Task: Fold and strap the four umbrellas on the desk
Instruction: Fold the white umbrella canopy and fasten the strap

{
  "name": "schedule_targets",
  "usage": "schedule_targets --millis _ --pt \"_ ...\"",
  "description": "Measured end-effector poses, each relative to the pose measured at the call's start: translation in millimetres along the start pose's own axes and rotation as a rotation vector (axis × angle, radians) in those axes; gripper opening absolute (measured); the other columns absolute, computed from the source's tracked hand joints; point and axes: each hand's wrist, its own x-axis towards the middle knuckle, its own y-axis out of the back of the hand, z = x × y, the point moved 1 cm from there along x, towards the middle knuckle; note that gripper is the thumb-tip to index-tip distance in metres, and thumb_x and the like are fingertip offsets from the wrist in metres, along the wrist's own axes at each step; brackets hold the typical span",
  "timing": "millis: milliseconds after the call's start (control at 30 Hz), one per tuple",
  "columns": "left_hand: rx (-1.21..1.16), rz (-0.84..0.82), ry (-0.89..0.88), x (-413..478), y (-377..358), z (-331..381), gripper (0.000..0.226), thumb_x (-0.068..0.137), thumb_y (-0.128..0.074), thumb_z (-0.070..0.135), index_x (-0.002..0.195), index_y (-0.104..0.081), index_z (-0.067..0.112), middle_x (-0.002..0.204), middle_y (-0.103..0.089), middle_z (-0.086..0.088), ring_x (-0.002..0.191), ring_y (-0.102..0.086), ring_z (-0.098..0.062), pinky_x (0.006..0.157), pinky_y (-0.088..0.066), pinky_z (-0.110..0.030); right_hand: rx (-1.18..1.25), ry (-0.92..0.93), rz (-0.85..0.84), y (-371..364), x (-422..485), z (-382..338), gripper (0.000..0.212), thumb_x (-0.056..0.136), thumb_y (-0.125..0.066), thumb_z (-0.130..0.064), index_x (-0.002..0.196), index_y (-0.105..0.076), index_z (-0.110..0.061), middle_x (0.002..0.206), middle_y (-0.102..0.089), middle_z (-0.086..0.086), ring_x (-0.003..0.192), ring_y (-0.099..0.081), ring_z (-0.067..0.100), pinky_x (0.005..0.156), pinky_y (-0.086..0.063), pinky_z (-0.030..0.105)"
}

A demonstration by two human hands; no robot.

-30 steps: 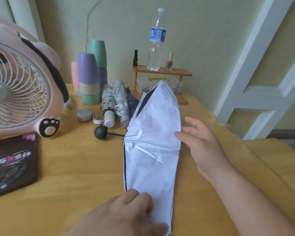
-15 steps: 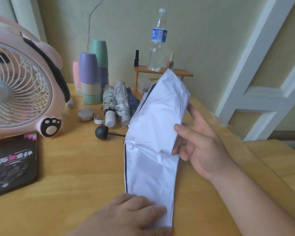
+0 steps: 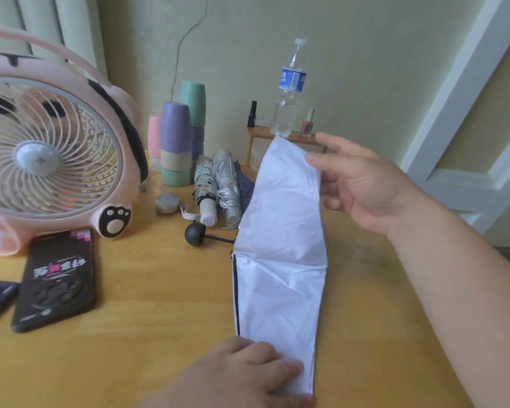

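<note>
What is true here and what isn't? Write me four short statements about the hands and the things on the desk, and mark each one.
1. The right hand pinches the upper edge of the white umbrella. True.
2. The left hand is lifted clear of the umbrella. False: the left hand presses the near end of the fabric onto the desk.
3. The water bottle lies on its side on the desk. False: the water bottle stands upright on a small wooden shelf by the wall.
4. A black phone lies flat on the desk in front of the pink fan. True.
</note>
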Motion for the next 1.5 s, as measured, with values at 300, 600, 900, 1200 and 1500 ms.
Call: schedule_targets --millis 300,600,900,1200,1500 --pt "0.004 -0.042 -0.051 -3 7 -1 0.029 0.096 -0.036 0.043 0.123 -0.048 0.043 0.117 -0.069 0.027 0.102 -0.068 0.005 0.078 -0.057 -0.015 -0.151 0.128 -0.010 -16 -50 -10 0.027 0.075 -0.084 -0.019 0.102 -0.077 -0.018 0.092 -0.079 0.000 0.083 -0.067 0.012 0.076 -0.042 0.030" --pt "0.013 -0.019 -0.098 -11 9 11 0.045 0.096 -0.035 0.037 0.102 -0.079 0.044 0.113 -0.074 0.020 0.100 -0.071 0.001 0.061 -0.058 -0.017 -0.107 -0.011 -0.127 -35 -136 69 0.053 0.074 -0.084 -0.016 0.123 -0.064 -0.021 0.079 -0.076 0.006 0.076 -0.067 0.009 0.076 -0.051 0.018" --pt "-0.009 -0.060 -0.077 -11 19 15 0.039 0.084 -0.041 0.036 0.089 -0.079 0.046 0.101 -0.075 0.024 0.093 -0.071 0.003 0.055 -0.056 -0.016 -0.129 0.246 0.005 -28 -150 74 0.052 0.081 -0.073 -0.005 0.129 -0.061 -0.022 0.071 -0.062 -0.003 0.071 -0.057 0.013 0.072 -0.048 0.019" --pt "-0.581 0.385 0.815 -10 89 6 0.042 0.076 -0.073 0.057 0.071 -0.053 0.020 0.057 -0.058 0.010 0.048 -0.050 -0.005 0.048 -0.037 -0.020 -0.116 0.152 0.013 -27 -174 125 0.057 0.067 -0.078 -0.007 0.116 -0.071 -0.035 0.070 -0.062 0.009 0.065 -0.058 0.026 0.069 -0.050 0.022" --pt "-1.135 0.163 1.030 -8 68 -9 0.041 0.075 -0.087 0.024 0.095 -0.054 0.012 0.073 -0.068 0.000 0.049 -0.056 -0.022 0.043 -0.040 -0.024 -0.074 0.130 -0.023 -26 -172 128 0.048 0.063 -0.086 -0.015 0.108 -0.075 -0.030 0.070 -0.062 0.005 0.063 -0.054 0.021 0.061 -0.046 0.025"
